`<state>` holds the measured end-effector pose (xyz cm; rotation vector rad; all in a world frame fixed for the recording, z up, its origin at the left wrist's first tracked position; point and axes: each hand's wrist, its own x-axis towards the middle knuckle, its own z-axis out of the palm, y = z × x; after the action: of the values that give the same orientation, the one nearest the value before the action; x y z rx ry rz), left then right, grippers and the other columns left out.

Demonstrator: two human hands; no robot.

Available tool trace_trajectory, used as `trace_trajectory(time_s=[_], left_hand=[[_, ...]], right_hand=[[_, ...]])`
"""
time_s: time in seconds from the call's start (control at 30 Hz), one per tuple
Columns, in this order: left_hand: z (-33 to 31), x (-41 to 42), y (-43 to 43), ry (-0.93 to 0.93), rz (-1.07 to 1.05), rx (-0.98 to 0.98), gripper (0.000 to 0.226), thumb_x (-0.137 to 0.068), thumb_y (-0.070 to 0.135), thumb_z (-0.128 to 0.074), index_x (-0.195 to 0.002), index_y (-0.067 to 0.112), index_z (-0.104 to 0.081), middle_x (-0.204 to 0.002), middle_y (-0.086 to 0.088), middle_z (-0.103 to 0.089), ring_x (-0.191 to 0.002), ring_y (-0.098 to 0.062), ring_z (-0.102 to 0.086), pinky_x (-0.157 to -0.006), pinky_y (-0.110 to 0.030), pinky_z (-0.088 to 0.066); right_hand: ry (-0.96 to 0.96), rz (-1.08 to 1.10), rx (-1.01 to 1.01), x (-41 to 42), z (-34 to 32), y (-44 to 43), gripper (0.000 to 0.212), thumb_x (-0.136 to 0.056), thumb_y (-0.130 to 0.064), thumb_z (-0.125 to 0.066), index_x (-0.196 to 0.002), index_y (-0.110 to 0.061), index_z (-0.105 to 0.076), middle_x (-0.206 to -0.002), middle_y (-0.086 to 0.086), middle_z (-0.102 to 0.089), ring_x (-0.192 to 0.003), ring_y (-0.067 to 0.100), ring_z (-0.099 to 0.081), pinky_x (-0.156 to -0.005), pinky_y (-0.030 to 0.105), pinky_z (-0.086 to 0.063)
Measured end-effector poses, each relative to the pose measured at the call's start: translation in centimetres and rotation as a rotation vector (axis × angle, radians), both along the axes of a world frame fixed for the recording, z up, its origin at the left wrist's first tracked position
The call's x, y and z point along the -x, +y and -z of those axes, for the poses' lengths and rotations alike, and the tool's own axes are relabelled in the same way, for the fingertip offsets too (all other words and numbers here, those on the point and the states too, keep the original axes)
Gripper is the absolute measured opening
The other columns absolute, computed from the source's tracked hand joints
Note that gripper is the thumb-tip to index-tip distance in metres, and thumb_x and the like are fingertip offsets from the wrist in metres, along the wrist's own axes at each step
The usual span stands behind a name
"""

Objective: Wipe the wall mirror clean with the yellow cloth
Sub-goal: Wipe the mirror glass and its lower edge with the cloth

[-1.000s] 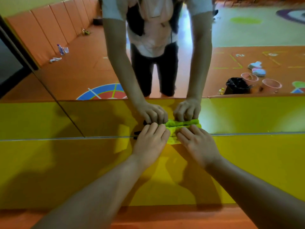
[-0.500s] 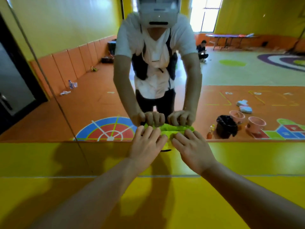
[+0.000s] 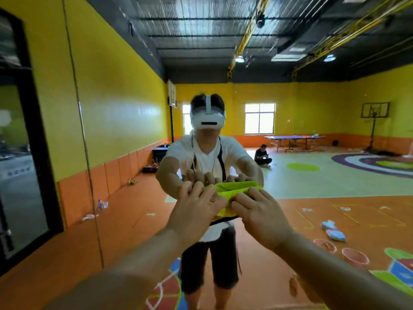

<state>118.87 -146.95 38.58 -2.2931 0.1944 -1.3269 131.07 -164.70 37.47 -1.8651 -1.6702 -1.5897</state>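
Press evenly with left hand (image 3: pixel 196 212) and right hand (image 3: pixel 263 218), fingers straight and flat on the yellow cloth (image 3: pixel 232 190) beneath them, overlapping strokes across the wall mirror (image 3: pixel 125 108).

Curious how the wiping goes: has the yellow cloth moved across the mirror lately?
Yes, upward. The yellow cloth sat at the bottom edge of the mirror; now it is well above, that edge out of view.
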Motion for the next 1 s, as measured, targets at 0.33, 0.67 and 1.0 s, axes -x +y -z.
trace_trajectory(time_s=[0.33,0.67,1.0], left_hand=[[-18.7,-1.1,-0.8,-0.035,-0.094,-0.005,0.049,-0.071,0.012,-0.073,-0.107,0.037,-0.051,-0.096,0.005,-0.052,-0.09,-0.025,-0.047,-0.08,-0.04,-0.025],[-36.7,-2.1,-2.5,-0.117,-0.116,0.079,0.024,-0.087,0.027,-0.064,-0.107,0.037,-0.054,-0.1,0.01,-0.051,-0.099,-0.021,-0.05,-0.085,-0.039,-0.023],[-47.7,-3.9,-2.8,-0.224,-0.074,0.205,0.034,-0.094,0.018,-0.063,-0.127,0.023,-0.055,-0.12,-0.003,-0.056,-0.116,-0.03,-0.049,-0.093,-0.043,-0.039]], right_hand=[[0.038,-0.038,-0.132,-1.0,-17.9,-0.3,0.011,-0.074,-0.025,-0.048,-0.083,-0.021,-0.053,-0.085,0.001,-0.059,-0.083,0.027,-0.045,-0.058,0.034,-0.04],[0.176,0.024,-0.211,-2.0,-35.5,-0.9,0.024,-0.075,-0.015,-0.08,-0.079,-0.024,-0.058,-0.082,-0.005,-0.052,-0.076,0.025,-0.051,-0.051,0.032,-0.034],[0.319,0.19,-0.218,-0.6,-48.6,-1.3,0.029,-0.088,-0.027,-0.06,-0.116,-0.02,-0.061,-0.114,0.002,-0.051,-0.117,0.032,-0.048,-0.093,0.043,-0.045]])
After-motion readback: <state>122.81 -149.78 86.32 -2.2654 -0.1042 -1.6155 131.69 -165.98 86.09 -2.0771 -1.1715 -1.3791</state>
